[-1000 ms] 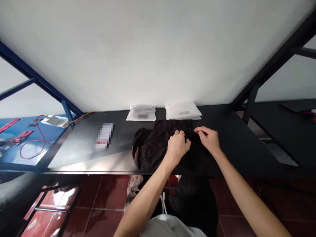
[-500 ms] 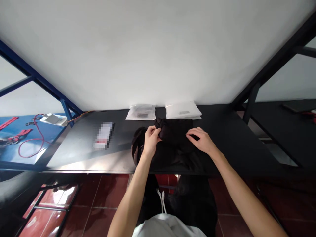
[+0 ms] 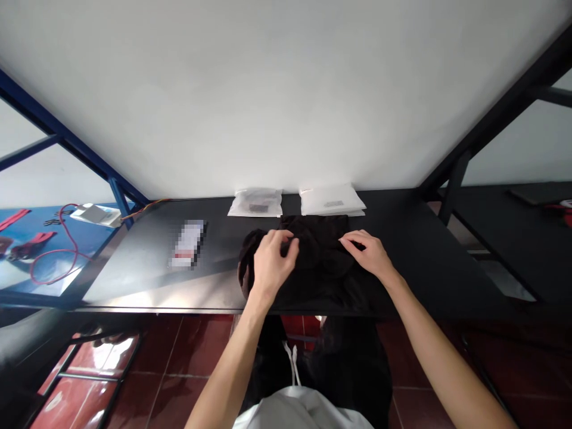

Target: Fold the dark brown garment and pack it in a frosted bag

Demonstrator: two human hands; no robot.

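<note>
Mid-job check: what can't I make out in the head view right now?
All in the head view:
- Left hand contact with the dark cloth: covered by the hand itself.
- The cloth's lower right outline: lost against the black table.
- Anything printed on the left white bag and right white bag: too small.
- Pixelated item: masked by blocks.
- Reddish object: cut off by the right edge.
</note>
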